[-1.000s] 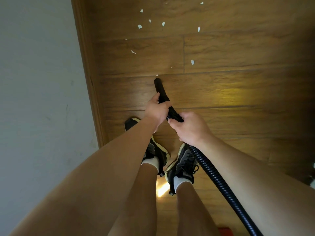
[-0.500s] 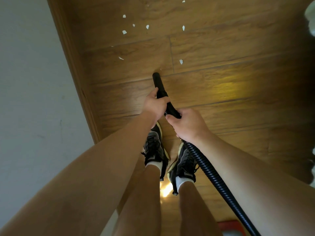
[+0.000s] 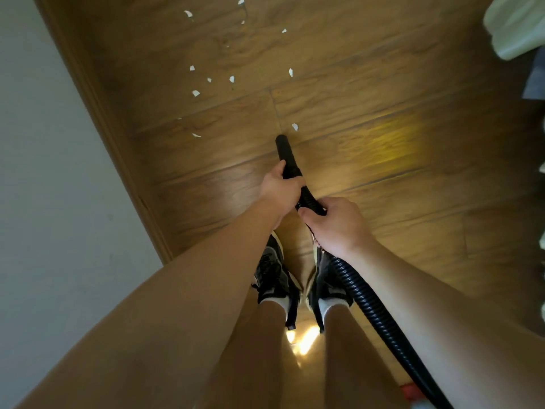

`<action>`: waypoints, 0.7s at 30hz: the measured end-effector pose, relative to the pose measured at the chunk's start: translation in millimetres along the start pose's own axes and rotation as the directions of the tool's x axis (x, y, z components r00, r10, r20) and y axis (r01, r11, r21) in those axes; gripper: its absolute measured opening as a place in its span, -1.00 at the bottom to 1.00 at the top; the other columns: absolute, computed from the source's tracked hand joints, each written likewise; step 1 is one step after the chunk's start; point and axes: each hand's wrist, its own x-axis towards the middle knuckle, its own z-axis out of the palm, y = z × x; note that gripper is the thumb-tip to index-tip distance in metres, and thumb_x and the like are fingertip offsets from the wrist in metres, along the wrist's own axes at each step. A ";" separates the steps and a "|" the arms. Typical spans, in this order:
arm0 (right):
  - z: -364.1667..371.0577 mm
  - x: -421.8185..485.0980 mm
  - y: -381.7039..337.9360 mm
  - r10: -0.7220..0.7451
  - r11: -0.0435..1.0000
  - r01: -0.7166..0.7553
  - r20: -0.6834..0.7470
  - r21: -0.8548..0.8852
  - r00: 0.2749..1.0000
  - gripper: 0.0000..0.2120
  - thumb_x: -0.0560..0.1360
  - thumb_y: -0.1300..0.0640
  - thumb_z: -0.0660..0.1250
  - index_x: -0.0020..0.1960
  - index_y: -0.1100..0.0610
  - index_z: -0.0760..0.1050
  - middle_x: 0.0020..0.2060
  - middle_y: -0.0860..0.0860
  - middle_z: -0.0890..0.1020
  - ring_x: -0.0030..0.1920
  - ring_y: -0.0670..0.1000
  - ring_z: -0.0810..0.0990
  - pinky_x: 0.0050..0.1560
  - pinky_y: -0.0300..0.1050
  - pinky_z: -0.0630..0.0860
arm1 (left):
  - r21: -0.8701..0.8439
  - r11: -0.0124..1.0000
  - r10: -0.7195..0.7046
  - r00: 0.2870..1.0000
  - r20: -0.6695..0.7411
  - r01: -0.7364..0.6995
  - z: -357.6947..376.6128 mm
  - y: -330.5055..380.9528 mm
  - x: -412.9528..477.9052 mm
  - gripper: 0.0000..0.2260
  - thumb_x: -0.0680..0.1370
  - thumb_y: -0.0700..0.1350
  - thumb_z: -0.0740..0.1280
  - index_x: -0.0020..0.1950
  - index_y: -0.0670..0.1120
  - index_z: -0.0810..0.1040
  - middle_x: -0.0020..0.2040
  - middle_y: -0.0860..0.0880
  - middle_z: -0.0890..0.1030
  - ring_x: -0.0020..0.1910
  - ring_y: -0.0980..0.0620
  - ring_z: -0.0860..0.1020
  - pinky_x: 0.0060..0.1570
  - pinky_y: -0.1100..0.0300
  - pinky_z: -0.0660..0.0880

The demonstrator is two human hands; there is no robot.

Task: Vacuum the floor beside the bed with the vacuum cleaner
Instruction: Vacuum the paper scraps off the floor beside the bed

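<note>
Black nozzle (image 3: 286, 154) tip low at wood floor (image 3: 383, 202), just beside nearest white scrap (image 3: 295, 126). Grip: left hand (image 3: 280, 187) wraps nozzle, right hand (image 3: 336, 225) wraps ribbed hose (image 3: 365, 305). Step: likely sucking up scraps. Next: push tip forward-left, more scraps ahead.

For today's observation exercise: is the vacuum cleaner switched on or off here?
Cannot tell. The left hand grips the nozzle, right hand the hose, tip near a white scrap; no switch or indicator shows.
</note>
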 end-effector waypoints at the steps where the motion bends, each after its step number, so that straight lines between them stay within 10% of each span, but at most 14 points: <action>1: -2.5 1.6 1.2 -0.003 1.000 0.004 -0.008 0.004 1.000 -0.66 0.57 -0.05 0.34 -0.29 0.14 0.54 -0.49 0.05 0.59 -0.49 0.09 0.58 -0.45 -0.01 0.46 | 0.008 1.000 0.003 1.000 0.002 -0.003 3.0 3.3 0.8 -0.34 0.58 -0.16 0.36 0.63 0.04 0.18 0.31 -0.03 0.53 0.08 0.00 0.60 0.03 0.09 0.61; 10: -26.7 13.2 4.4 -0.012 0.998 0.012 -0.009 0.061 1.000 -0.63 0.58 -0.02 0.34 -0.23 0.25 0.53 -0.45 0.17 0.58 -0.36 0.28 0.62 -0.42 0.14 0.52 | 0.023 1.000 0.002 1.000 0.012 -0.002 21.3 26.2 6.8 -0.32 0.56 -0.15 0.40 0.62 0.04 0.20 0.08 0.01 0.56 -0.11 0.14 0.59 -0.34 0.35 0.49; 21: -59.0 39.5 -13.2 -0.055 0.998 0.054 0.070 0.011 0.996 -0.67 0.58 -0.04 0.33 -0.19 0.21 0.56 -0.37 0.20 0.64 -0.37 0.25 0.64 -0.36 0.17 0.57 | -0.045 0.999 0.001 0.998 -0.069 -0.004 23.7 60.8 11.2 -0.32 0.56 -0.20 0.41 0.62 0.06 0.21 0.14 -0.05 0.58 -0.08 0.07 0.61 -0.28 0.31 0.53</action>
